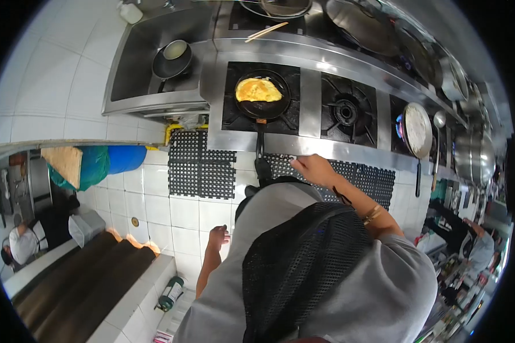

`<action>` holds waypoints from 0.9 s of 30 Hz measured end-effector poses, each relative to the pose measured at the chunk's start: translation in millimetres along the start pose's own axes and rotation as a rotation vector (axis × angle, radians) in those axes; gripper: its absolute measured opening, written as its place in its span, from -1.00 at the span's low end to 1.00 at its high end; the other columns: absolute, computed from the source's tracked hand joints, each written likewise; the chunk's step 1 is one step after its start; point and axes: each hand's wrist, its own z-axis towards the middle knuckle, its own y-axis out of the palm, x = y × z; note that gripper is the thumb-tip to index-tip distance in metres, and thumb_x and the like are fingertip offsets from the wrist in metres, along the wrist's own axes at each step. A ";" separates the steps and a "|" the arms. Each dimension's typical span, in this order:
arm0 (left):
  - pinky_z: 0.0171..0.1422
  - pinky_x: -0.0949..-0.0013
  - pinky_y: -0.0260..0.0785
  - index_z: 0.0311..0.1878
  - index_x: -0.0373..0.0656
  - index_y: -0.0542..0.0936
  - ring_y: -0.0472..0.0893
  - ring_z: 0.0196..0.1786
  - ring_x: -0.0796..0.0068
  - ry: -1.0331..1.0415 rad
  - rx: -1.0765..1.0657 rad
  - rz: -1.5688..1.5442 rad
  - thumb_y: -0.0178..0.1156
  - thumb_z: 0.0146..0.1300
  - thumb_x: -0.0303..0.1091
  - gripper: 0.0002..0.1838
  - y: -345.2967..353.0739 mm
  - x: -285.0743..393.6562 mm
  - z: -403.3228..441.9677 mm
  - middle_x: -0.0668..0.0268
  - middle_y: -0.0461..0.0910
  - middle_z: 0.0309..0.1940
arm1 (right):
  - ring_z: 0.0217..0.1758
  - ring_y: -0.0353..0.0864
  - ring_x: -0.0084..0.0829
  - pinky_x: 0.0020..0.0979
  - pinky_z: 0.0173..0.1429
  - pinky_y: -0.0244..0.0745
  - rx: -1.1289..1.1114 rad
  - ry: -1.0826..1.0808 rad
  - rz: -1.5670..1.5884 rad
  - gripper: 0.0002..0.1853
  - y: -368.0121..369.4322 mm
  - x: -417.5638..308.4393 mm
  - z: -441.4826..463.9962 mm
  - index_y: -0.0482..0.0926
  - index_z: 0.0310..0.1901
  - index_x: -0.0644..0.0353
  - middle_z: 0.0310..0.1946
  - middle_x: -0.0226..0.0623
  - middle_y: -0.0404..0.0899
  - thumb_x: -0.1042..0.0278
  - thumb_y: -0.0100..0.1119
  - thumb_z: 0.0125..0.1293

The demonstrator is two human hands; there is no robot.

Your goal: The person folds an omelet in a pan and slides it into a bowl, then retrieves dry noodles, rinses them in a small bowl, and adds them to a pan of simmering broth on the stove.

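Note:
A folded yellow omelette [259,90] lies in a black frying pan [267,108] on the left front burner. The pan's handle [260,143] points toward my body. My right hand [316,170] hovers in front of the stove edge, right of that handle and apart from it. Its fingers are curled in, and nothing shows in them. My left hand [217,235] hangs low at my side over the tiled floor, touching nothing. Its fingers are loosely bent and a little apart.
A flat white food fills another pan [418,130] over a lit burner at right, with a ladle [439,120] beside it. Chopsticks [266,32] rest on the back ledge. The sink [129,86] at left holds a small pan and bowl. Rubber mats [200,166] cover some floor. Other people work at both sides.

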 end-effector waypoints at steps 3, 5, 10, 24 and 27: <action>-0.36 0.28 0.55 0.02 -0.20 0.59 0.71 -0.36 0.34 -0.223 -0.004 -0.376 0.18 0.49 -0.12 -0.68 -8.3 24.0 23.8 0.26 0.65 -0.29 | -0.28 0.70 0.18 0.05 -0.07 0.60 -0.084 -0.018 -0.204 -0.48 25.9 46.4 -72.0 0.71 -0.35 0.28 -0.42 0.08 0.70 -0.07 0.12 0.52; -0.29 0.20 0.59 0.03 -0.13 0.57 0.70 -0.31 0.30 -0.212 0.026 -0.415 0.20 0.52 -0.08 -0.70 -11.8 21.6 48.6 0.27 0.61 -0.30 | -0.27 0.71 0.17 0.06 -0.05 0.61 -0.058 0.006 -0.267 -0.50 37.2 72.7 -119.0 0.72 -0.36 0.28 -0.42 0.09 0.70 -0.05 0.14 0.50; -0.26 0.24 0.59 0.13 -0.22 0.57 0.70 -0.29 0.33 -0.191 0.074 -0.419 0.23 0.45 -0.10 -0.60 24.1 30.1 58.5 0.23 0.64 -0.22 | -0.25 0.74 0.13 0.03 -0.08 0.61 -0.129 0.490 -0.074 -0.54 31.4 123.8 -225.2 0.76 -0.22 0.34 -0.33 0.16 0.72 0.01 0.15 0.48; -0.57 0.31 0.42 -0.12 -0.24 0.57 0.59 -0.56 0.36 -0.160 0.005 -0.386 0.16 0.50 -0.19 -0.74 226.8 21.8 -9.3 0.23 0.54 -0.48 | -0.13 0.71 0.24 0.03 0.06 0.59 -0.046 0.466 0.078 -0.54 21.2 385.9 -316.4 0.75 -0.12 0.34 -0.20 0.19 0.74 -0.01 0.21 0.44; -0.52 0.26 0.48 -0.13 -0.20 0.60 0.63 -0.53 0.32 -0.236 -0.074 -0.192 0.15 0.52 -0.17 -0.73 295.8 34.1 -18.6 0.21 0.58 -0.46 | -0.31 0.72 0.02 -0.04 -0.09 0.60 0.159 0.487 0.200 -0.55 -17.2 431.3 -347.6 0.74 -0.17 0.36 -0.35 0.07 0.72 0.02 0.19 0.46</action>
